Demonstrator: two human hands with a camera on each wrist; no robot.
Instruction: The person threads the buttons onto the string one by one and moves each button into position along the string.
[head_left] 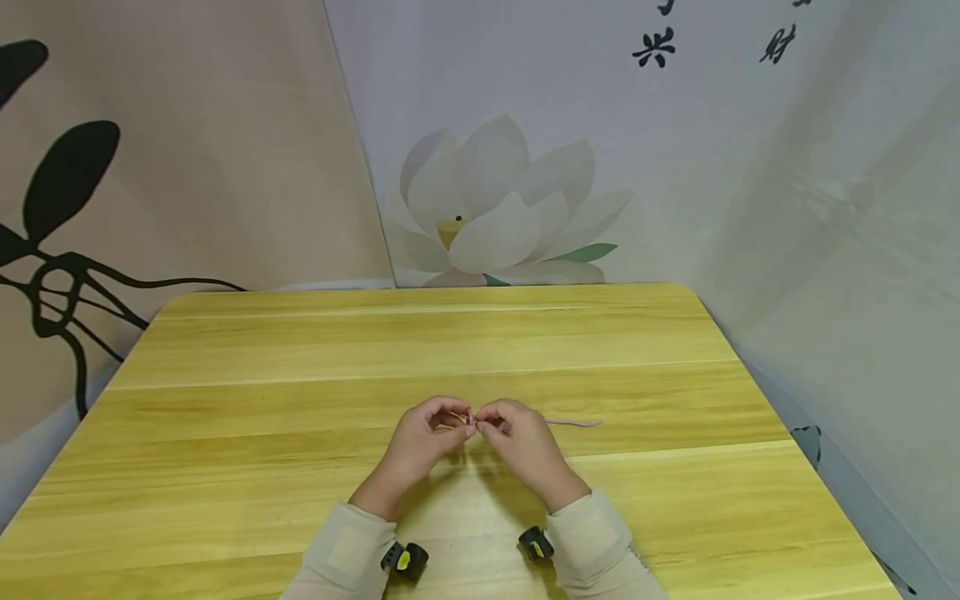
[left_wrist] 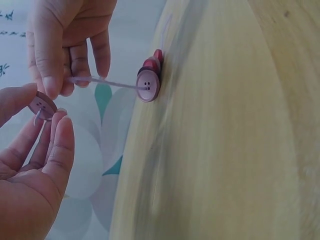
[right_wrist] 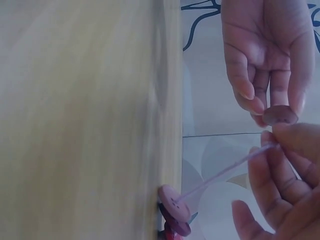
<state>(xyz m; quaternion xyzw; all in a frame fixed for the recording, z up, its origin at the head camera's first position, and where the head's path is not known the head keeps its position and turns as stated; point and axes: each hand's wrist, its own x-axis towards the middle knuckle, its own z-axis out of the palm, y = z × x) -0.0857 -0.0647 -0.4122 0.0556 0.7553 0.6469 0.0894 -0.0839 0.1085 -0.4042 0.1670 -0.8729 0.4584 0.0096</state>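
In the left wrist view, my left hand (left_wrist: 32, 185) pinches a round mauve button (left_wrist: 46, 103) with several holes between thumb and fingers. A short cord end pokes from one of its holes. My right hand (head_left: 528, 446) pinches the pale purple cord (left_wrist: 116, 84) close beside that button, seen also in the right wrist view. Further along, the cord runs into another mauve button (left_wrist: 148, 86), with a darker disc and red pieces (left_wrist: 151, 63) strung behind it. In the head view the fingers hide most of the button, and my left hand (head_left: 412, 450) almost touches the right.
Both hands are above a light wooden table (head_left: 300, 350). A loose cord tail (head_left: 576, 423) extends to the right of the right hand. Printed cloth (head_left: 517, 208) with a lotus hangs behind the table's far edge. Dark wrist devices (head_left: 405, 562) sit at both cuffs.
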